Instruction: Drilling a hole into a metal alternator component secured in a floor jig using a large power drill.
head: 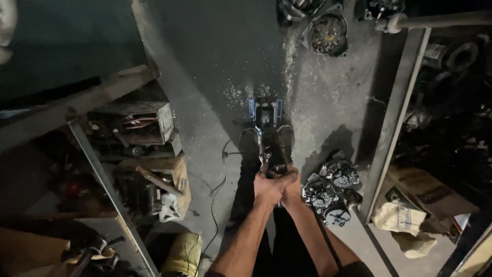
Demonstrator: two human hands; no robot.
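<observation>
I stand looking down at the concrete floor. Both hands are clasped together around a dark metal machine part (272, 151) that rises from a blue-framed device (265, 110) on the floor by my shoes. My left hand (267, 185) wraps the lower end of the part, and my right hand (288, 184) is pressed over it from the right. My dark shoes (249, 143) stand on either side of the part. Pale metal filings (238, 92) are scattered around the blue device. How the part joins the device is hidden in the dark.
Metal shelving on the left holds wooden boxes (146, 123) and greasy parts. A group of dark engine parts (330, 187) lies on the floor at right, beside a rack upright (394, 118). A round housing (327, 33) sits at the top. A cable (221, 179) runs along the floor.
</observation>
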